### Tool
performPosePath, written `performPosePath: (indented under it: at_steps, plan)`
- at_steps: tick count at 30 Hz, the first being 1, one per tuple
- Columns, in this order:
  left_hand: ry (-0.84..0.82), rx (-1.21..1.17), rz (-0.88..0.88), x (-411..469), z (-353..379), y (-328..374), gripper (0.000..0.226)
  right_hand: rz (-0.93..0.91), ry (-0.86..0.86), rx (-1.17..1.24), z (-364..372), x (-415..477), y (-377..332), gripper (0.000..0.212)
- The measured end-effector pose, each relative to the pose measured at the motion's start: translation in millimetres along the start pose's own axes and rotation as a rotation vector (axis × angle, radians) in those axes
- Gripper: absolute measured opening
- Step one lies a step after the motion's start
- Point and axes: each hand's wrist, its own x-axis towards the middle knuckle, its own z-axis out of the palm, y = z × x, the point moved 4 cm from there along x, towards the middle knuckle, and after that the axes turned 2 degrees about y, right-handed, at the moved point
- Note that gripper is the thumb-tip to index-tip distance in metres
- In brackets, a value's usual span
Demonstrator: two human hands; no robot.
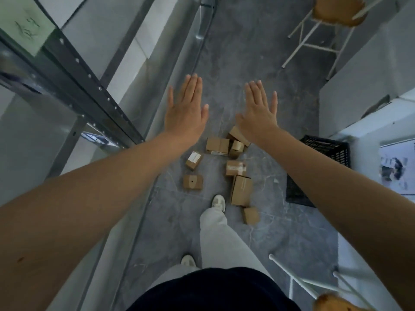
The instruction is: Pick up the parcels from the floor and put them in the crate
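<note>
Two bare arms stretch out over brown parcels on the floor.

I see both hands flat and open with straight fingers: the left hand [186, 111] and the right hand [258, 113] hold nothing and hang side by side above the gray floor [224, 52], with a gap between them. The parcels [217, 145] lie scattered on the floor below the hands. I think there are eight, but the picture is blurry and the right wrist hides part of one. The biggest parcel [241, 190] lies just beside the front shoe [218, 202]. The black crate [330, 149] stands on the floor to the right of the parcels, partly behind the right arm. A metal shelf rack [89, 86] runs along the left. The far stool [336, 12] stands up ahead on the right, and the near stool [332, 304] is close by at the bottom right.
</note>
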Motion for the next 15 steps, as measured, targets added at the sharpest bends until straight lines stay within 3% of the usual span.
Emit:
performPosePath:
  at_steps: [9,15]
  plan:
    - [-0.142,-0.019,-0.192,76,78,-38,0.061,-0.128,-0.183,-0.005,72,108,17,0.069]
    - [-0.230,-0.011,-0.274,68,130,-53,0.060,-0.098,-0.336,-0.014,131,142,23,0.067]
